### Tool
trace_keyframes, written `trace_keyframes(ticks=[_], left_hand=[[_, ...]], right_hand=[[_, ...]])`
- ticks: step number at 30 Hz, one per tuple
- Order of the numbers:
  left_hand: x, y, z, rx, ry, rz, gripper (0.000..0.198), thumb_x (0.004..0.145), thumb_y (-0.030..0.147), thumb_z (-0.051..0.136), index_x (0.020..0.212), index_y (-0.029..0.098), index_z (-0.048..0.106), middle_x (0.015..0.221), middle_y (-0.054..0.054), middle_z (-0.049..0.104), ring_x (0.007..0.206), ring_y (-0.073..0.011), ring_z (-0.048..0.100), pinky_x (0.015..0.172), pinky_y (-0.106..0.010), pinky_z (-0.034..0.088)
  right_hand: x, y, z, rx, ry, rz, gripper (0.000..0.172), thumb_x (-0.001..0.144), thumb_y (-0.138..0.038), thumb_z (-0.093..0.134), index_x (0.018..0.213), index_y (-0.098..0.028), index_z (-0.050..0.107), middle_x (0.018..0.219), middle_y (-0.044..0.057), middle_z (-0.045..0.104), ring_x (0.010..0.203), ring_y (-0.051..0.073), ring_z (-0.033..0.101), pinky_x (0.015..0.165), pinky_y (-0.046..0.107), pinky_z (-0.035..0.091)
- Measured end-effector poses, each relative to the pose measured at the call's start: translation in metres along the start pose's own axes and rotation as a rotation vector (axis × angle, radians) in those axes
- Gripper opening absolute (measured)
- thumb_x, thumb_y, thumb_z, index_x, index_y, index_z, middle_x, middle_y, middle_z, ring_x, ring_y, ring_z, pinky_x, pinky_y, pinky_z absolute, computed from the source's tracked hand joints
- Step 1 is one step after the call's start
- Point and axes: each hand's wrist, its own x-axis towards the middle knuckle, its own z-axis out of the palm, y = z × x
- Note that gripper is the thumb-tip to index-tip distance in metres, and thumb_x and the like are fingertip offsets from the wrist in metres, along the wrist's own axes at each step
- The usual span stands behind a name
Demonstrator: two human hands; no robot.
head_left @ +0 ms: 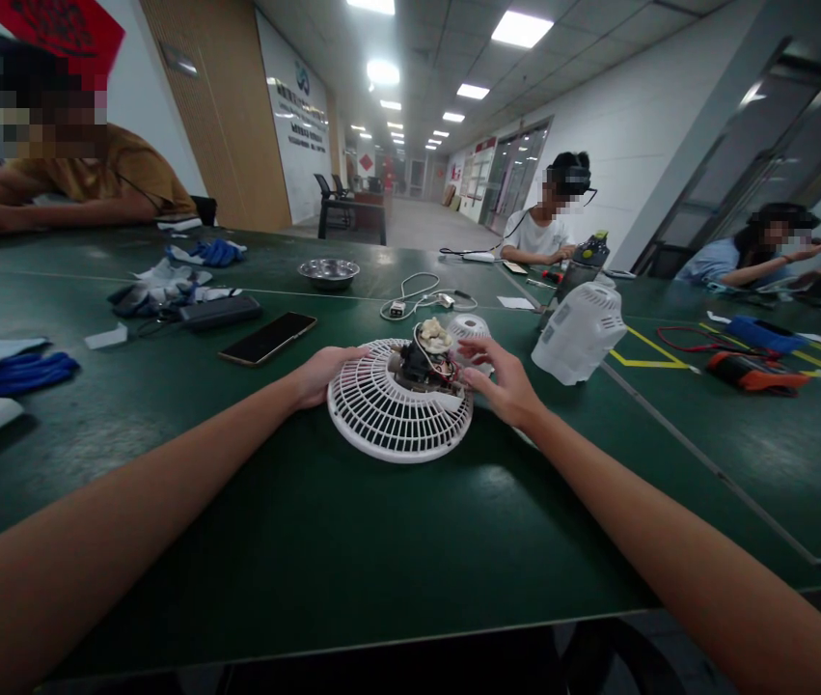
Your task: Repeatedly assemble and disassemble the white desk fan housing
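A round white fan grille point(402, 420) lies low over the green table in front of me. On its back sits an exposed motor point(421, 365) with loose wires and a cream-coloured lump on top. My left hand point(330, 375) grips the grille's left rim, thumb above and the other fingers partly hidden. Beside the motor's right side is my right hand point(504, 381), its fingers curved and apart; whether the fingertips touch the wires is hard to tell. Just behind them stands a small white slotted cover point(469, 326), partly hidden by that hand.
Left of the grille lie a phone point(269, 338), a dark case point(220, 312) and gloves point(164, 288). Behind are a metal bowl point(329, 273) and a white cable point(421, 294). To the right stand a white plastic housing point(580, 333) and an orange meter point(757, 372). Several people sit around the table.
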Motion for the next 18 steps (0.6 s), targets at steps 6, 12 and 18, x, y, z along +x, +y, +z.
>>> trace_keyframes(ticks=[6, 12, 18], left_hand=[[-0.003, 0.001, 0.004, 0.011, 0.023, 0.013, 0.015, 0.093, 0.018, 0.064, 0.094, 0.009, 0.076, 0.099, -0.016, 0.078, 0.081, -0.0211, 0.076, 0.080, -0.032, 0.063], [-0.004, 0.000, 0.006, 0.010, 0.049, 0.051, 0.018, 0.095, 0.015, 0.061, 0.089, 0.009, 0.076, 0.095, -0.015, 0.078, 0.079, -0.0188, 0.076, 0.077, -0.029, 0.063], [-0.005, -0.001, 0.007, 0.028, 0.048, 0.070, 0.016, 0.094, 0.015, 0.063, 0.089, 0.009, 0.076, 0.094, -0.015, 0.078, 0.078, -0.0195, 0.076, 0.080, -0.030, 0.063]], right_hand=[[0.006, 0.041, -0.009, -0.337, 0.275, 0.105, 0.065, 0.076, -0.036, 0.075, 0.136, -0.022, 0.055, 0.135, 0.015, 0.059, 0.122, 0.036, 0.055, 0.107, 0.057, 0.042], [0.008, 0.063, -0.006, -0.255, 0.154, 0.363, 0.095, 0.065, -0.044, 0.082, 0.147, -0.020, 0.040, 0.112, 0.011, 0.068, 0.102, 0.032, 0.064, 0.097, 0.055, 0.049], [0.012, 0.065, -0.006, -0.030, 0.311, 0.560, 0.088, 0.062, -0.051, 0.083, 0.138, -0.022, 0.048, 0.087, 0.001, 0.068, 0.080, 0.025, 0.065, 0.085, 0.047, 0.053]])
